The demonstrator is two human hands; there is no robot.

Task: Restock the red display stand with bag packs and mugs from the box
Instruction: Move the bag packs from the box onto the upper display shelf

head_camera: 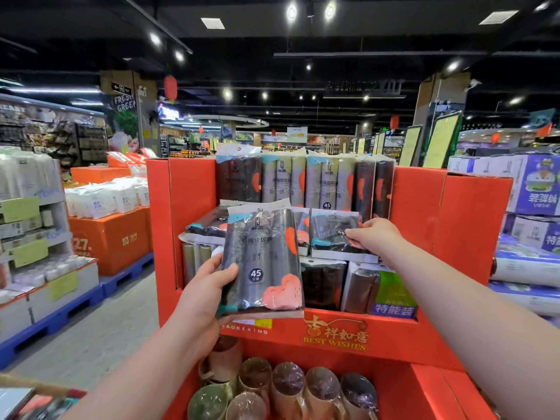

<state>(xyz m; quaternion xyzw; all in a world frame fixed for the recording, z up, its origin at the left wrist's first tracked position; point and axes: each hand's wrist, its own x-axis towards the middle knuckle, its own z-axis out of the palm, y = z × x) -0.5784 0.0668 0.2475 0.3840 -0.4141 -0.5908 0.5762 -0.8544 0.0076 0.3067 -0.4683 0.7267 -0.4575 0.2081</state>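
Head view: your left hand (pixel 203 294) grips a dark bag pack (pixel 263 262) marked 45, upright, just in front of the red display stand (pixel 439 222). Your right hand (pixel 374 234) pinches a second pack (pixel 331 234) lying on stacked packs inside, farther right. Wrapped mugs (pixel 288 389) fill its near lower tier (pixel 424 389).

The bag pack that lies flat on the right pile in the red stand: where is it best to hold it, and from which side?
Probably its right front corner, from the open front. The bag pack lies flat on the pile, upright packs stand behind it, and the walls of the red stand close the sides. The right hand pinches its right edge.
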